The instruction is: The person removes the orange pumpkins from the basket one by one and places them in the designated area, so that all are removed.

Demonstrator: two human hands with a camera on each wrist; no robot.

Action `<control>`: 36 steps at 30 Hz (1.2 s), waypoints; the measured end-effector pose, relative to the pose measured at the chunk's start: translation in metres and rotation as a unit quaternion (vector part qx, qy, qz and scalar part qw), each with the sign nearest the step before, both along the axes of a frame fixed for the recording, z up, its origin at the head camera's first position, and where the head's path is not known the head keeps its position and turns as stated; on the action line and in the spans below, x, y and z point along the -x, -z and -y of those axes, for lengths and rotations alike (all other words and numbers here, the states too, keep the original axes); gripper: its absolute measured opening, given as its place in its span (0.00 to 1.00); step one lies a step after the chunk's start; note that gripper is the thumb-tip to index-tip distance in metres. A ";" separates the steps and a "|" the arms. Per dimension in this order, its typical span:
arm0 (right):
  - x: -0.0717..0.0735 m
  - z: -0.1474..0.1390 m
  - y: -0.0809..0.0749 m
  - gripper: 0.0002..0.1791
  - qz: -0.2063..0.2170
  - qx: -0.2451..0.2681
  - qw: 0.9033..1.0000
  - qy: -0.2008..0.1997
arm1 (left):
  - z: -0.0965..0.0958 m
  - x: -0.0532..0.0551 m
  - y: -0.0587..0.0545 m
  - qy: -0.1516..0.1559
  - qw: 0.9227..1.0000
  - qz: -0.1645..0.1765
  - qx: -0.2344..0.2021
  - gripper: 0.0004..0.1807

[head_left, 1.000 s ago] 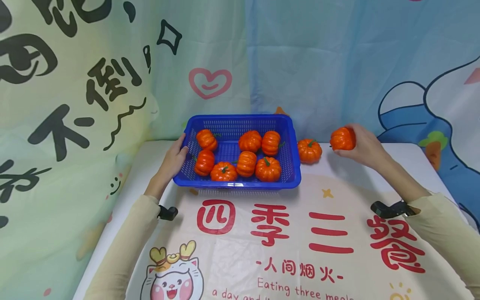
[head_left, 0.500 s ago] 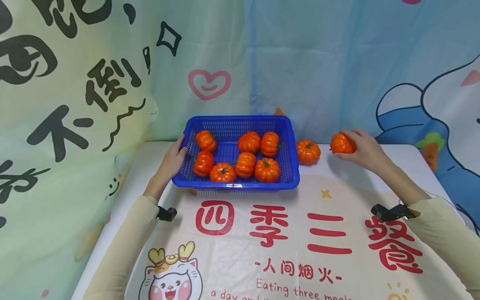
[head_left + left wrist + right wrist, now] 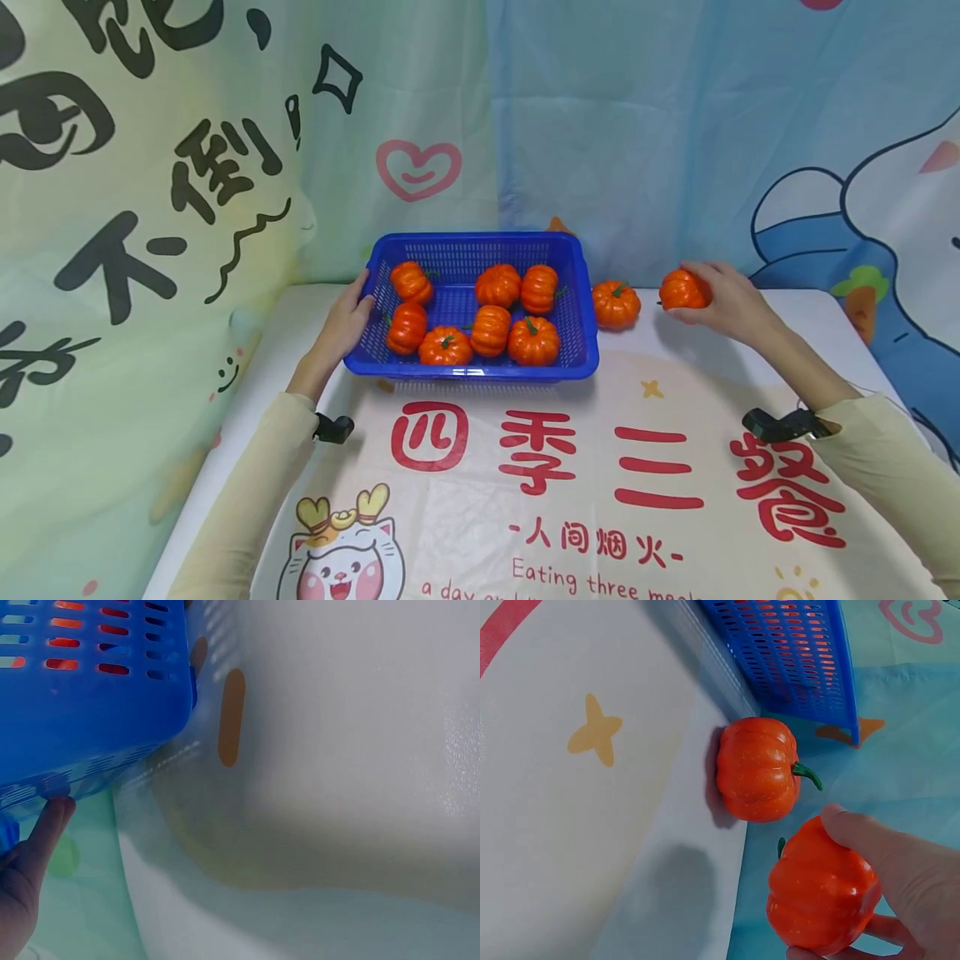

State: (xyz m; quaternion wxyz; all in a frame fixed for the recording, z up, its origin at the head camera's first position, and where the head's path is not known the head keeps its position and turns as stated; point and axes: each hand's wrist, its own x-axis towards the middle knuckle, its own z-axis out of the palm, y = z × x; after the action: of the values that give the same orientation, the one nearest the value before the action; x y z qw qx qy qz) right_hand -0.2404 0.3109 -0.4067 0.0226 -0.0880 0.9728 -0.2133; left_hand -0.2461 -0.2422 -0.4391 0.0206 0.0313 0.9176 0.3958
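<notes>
In the head view, my right hand (image 3: 723, 300) grips a small orange toy pumpkin (image 3: 684, 289) between thumb and fingers. The right wrist view has this pumpkin (image 3: 821, 889) close up, its shadow lying apart on the tabletop. A second pumpkin (image 3: 757, 771) sits on the table between it and the blue basket (image 3: 799, 667). My left hand (image 3: 347, 317) holds the left rim of the blue plastic basket (image 3: 480, 372). From the left wrist, a straight finger touches the basket wall (image 3: 97, 705) under the rim; the other fingers are mostly hidden. Several pumpkins (image 3: 491, 330) lie in the basket.
The white table (image 3: 802, 321) carries a printed cloth (image 3: 585, 454) with red characters and a cartoon cat. Patterned curtains (image 3: 600, 125) hang close behind the basket and along the left side. Each wrist wears a small black camera (image 3: 333, 427).
My right hand has come down slightly with its pumpkin, mostly in the first half second. The left hand, the basket and the other pumpkins keep their places; the head view shifts a little.
</notes>
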 end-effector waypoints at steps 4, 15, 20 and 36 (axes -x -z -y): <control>0.000 0.000 0.000 0.41 0.011 -0.004 1.000 0.005 | -0.001 0.000 -0.002 0.000 1.000 -0.001 -0.003 0.32; 0.001 0.000 -0.001 0.44 0.015 -0.026 1.000 0.001 | -0.001 -0.001 -0.001 0.000 1.000 0.005 -0.004 0.32; 0.000 -0.001 -0.001 0.40 0.005 -0.015 1.000 0.002 | -0.002 -0.003 -0.002 0.001 1.000 -0.002 -0.009 0.32; 0.000 -0.001 0.001 0.38 -0.006 0.024 1.000 0.016 | -0.002 -0.001 -0.002 0.000 1.000 0.006 0.002 0.32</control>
State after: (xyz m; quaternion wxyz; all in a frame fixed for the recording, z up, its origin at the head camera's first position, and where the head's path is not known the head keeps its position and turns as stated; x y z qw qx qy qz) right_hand -0.2406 0.3116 -0.4077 0.0114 -0.0745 0.9687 -0.2364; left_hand -0.2447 -0.2405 -0.4369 0.0260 0.0295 0.9180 0.3946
